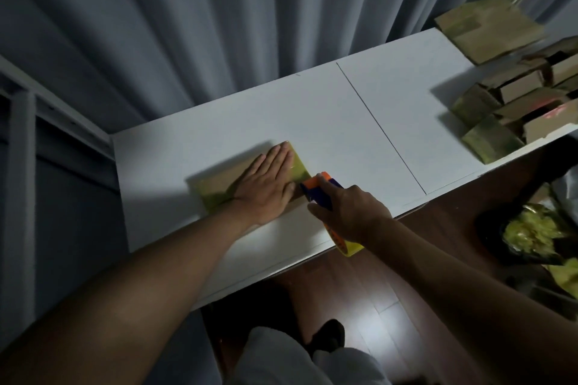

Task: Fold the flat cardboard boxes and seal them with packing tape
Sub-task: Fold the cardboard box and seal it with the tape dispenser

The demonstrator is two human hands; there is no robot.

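On the near left part of the white table (344,109), the left hand (266,184) presses flat, fingers straight and together, on a small brown cardboard box (215,189) sealed with yellowish tape. The right hand (350,209) grips an orange-and-blue tape dispenser (316,186) at the box's right edge.

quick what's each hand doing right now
Left hand: open, pressing flat on the box.
Right hand: closed around the tape dispenser.
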